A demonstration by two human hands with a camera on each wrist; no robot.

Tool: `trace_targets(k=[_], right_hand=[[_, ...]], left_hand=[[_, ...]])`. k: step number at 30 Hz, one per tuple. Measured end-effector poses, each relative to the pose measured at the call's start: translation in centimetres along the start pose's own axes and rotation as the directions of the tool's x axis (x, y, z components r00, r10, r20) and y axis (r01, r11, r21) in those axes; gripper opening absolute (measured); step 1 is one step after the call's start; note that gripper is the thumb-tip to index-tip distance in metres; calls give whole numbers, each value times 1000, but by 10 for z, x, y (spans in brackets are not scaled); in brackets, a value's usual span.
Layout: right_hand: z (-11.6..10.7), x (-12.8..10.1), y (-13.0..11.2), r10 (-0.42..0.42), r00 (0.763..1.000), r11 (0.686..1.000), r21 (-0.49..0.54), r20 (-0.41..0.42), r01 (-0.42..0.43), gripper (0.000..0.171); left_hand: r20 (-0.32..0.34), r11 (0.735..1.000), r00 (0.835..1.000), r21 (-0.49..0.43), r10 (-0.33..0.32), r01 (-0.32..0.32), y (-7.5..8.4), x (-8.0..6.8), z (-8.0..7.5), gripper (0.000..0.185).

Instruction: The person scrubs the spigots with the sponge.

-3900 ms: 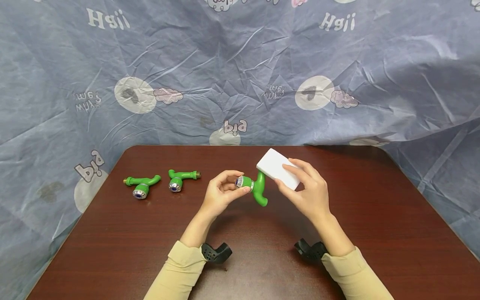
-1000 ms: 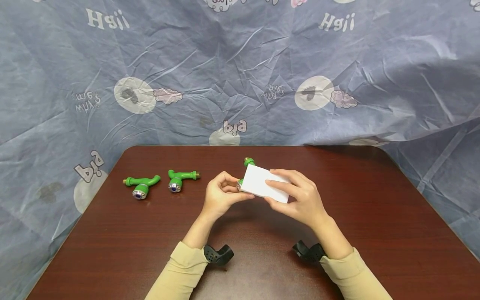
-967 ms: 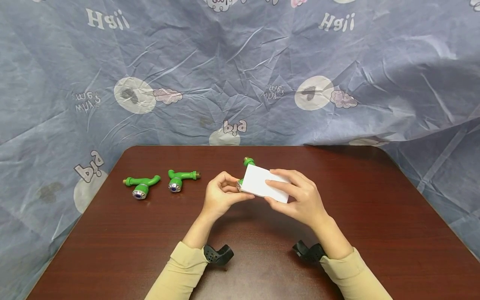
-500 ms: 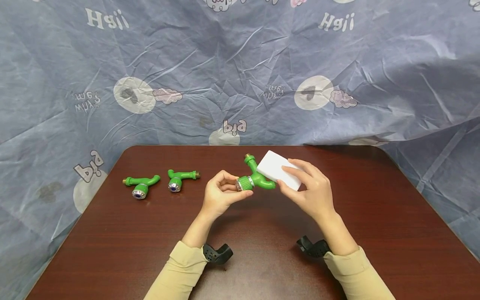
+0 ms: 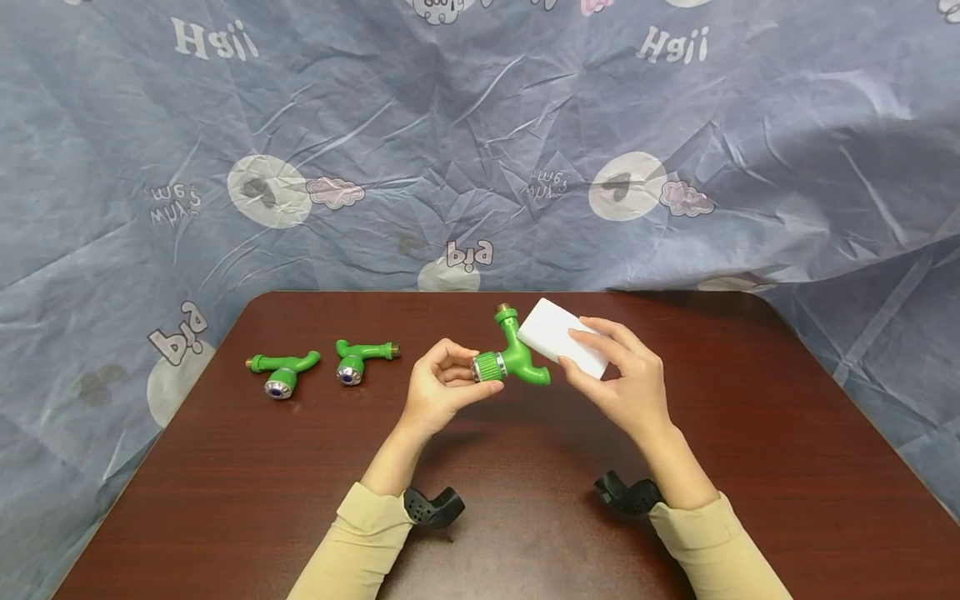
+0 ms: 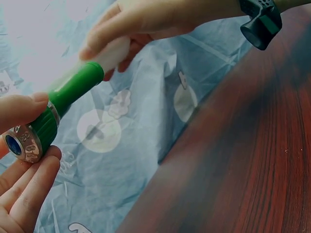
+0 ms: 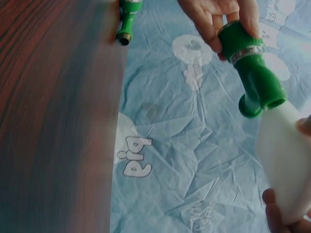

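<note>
The left hand (image 5: pixel 442 392) pinches a green plastic tap (image 5: pixel 514 360) by its knob while the right hand (image 5: pixel 626 385) grips a white sponge block (image 5: pixel 553 335) against it.

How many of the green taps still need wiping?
One green tap is in hand: the left hand pinches its knob end, and the right hand holds a white sponge against it. Two other taps lie on the table; whether those are wiped cannot be told.

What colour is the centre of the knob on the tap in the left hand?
Blue, set in a silver ring on the knob of the green tap; the left wrist view shows it best.
</note>
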State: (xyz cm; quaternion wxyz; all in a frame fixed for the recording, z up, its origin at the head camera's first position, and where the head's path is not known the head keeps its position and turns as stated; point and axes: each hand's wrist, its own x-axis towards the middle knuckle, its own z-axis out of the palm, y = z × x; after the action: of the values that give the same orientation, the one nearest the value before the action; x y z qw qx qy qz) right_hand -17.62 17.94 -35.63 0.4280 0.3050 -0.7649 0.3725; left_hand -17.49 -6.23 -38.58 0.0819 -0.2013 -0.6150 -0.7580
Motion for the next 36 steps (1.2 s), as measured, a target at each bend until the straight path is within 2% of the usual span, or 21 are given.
trace_targets(k=[3, 6, 11, 15, 17, 21, 25, 31, 33, 36], right_hand=[[1, 0, -1, -49, 999, 998, 41, 22, 48, 28], [2, 0, -1, -67, 997, 997, 29, 37, 66, 28], [3, -1, 1, -38, 998, 999, -5, -45, 37, 28], [7, -1, -1, -109, 994, 994, -15, -9, 109, 28], [8, -2, -2, -132, 991, 990, -51, 19, 133, 28], [11, -3, -4, -115, 993, 988, -106, 6, 115, 28], [12, -4, -6, -114, 993, 992, -49, 16, 115, 28], [13, -4, -7, -87, 996, 994, -63, 18, 88, 27], [13, -4, -8, -90, 996, 995, -28, 11, 91, 27], [14, -3, -11, -114, 993, 993, 42, 45, 112, 27]], left_hand=[[4, 1000, 1000, -4, 20, -20, 1, 0, 0, 42], [0, 999, 999, -26, 42, -42, 1, 1, 0, 41], [-8, 998, 998, -27, 59, -59, 1, 2, -2, 42], [15, 997, 997, -10, 76, -76, 1, 2, -2, 43], [20, 995, 995, 0, 96, -96, 1, 2, -2, 44], [27, 990, 990, 38, 136, -137, 1, 2, -1, 43], [45, 985, 988, 76, 150, -153, 1, 2, 0, 43], [1, 992, 998, 108, 68, -68, 5, 1, 2, 49], [-1, 992, 999, 116, 43, -42, 12, 0, 5, 47], [6, 992, 1000, 126, 28, -29, 23, -2, 8, 45]])
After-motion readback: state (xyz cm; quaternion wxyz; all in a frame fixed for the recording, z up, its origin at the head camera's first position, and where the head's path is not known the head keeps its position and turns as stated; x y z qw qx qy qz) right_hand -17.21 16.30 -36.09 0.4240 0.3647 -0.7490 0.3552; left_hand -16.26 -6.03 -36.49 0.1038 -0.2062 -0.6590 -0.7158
